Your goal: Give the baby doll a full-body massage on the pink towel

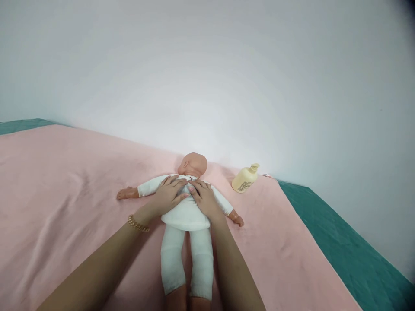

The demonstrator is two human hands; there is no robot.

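Note:
A baby doll (185, 216) in a white top and white leggings lies face down, its head toward the wall and its arms spread out to both sides. My left hand (167, 195) rests flat on the left of the doll's upper back, fingers stretched toward the neck. On the right of the upper back lies my right hand (204, 198), also flat with its fingers extended. The fingertips of both hands come close together near the middle of the back. Neither hand grasps anything. The doll's feet are cut off by the bottom edge of the view.
A pale yellow pump bottle (245, 179) stands tilted in view to the right of the doll's head. Under everything spreads a pink cloth (81, 181), wrinkled at the left, over a green quilted cover (337, 233). A plain white wall (201, 77) rises behind.

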